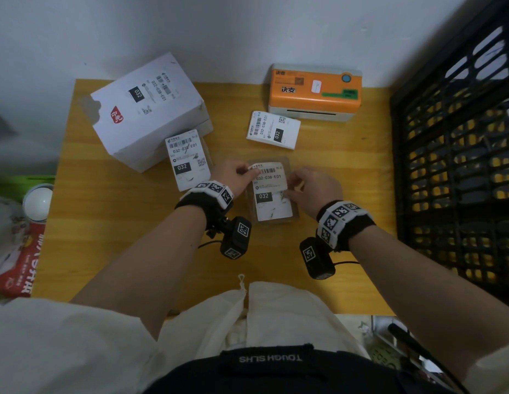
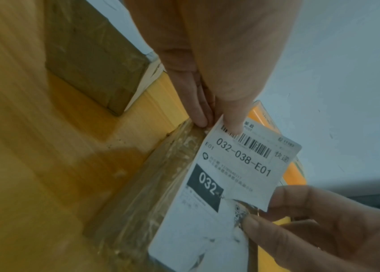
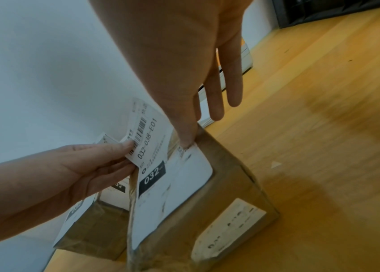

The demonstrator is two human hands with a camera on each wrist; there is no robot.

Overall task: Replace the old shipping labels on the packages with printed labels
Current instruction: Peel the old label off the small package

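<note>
A brown taped package (image 1: 276,223) lies at the table's middle with a white "032" old label (image 1: 269,177) on top. My left hand (image 1: 245,170) pinches the label's far left corner, which is lifted and curled off the package. In the left wrist view the old label (image 2: 242,162) is torn across near its QR code. My right hand (image 1: 293,190) pinches its right edge by that tear, thumb on the QR code (image 2: 240,213). The lower part of the label (image 3: 172,184) still lies flat on the package (image 3: 230,184).
A second small labelled package (image 1: 187,160) leans by a white box (image 1: 145,109) at the back left. A stack of printed labels (image 1: 273,129) lies before the orange label printer (image 1: 313,89). A black crate (image 1: 458,166) walls the right. Bare wood table (image 1: 133,237) lies nearer me.
</note>
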